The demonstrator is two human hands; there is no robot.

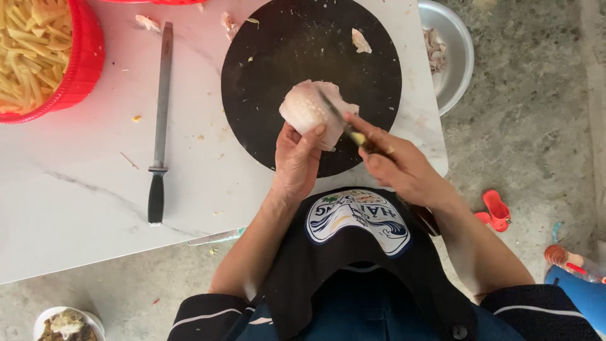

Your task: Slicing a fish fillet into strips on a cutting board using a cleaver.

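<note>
My left hand [297,161] clamps a pale piece of raw meat [309,110] at the centre of the frame, on the round black cutting board [278,57]. My right hand [394,164] is closed around a knife [338,117], its blade laid across the meat. A sharpening steel [160,120] lies at left on the white marble table [82,183], beside a red basket of yellow strips [38,57] in the upper-left corner.
</note>
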